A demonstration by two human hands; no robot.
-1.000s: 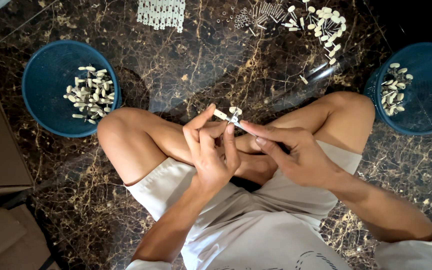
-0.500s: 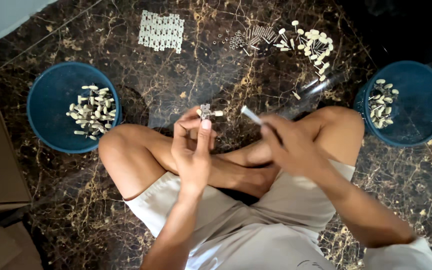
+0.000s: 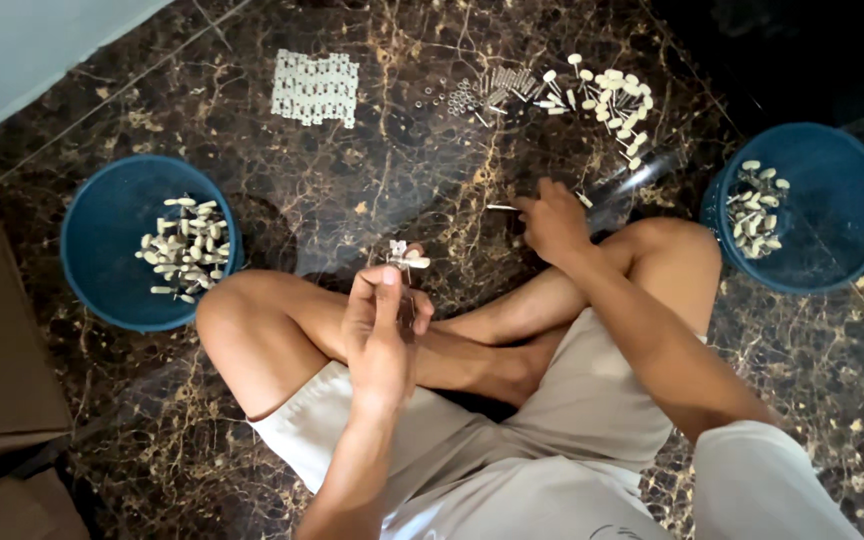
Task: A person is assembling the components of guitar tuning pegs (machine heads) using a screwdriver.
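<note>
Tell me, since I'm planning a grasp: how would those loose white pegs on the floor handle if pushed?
The pegs look small and thin, so probably light. They lie scattered on the polished floor, so they would likely slide or roll. The right hand pinches one, suggesting stiffness.

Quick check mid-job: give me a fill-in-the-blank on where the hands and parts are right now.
1. The left hand holds a small white part above the ____ knee.
2. The right hand reaches down to the dark marble ____.
3. Both round bowls are ____ in colour.

Missing words: left; floor; blue
</note>
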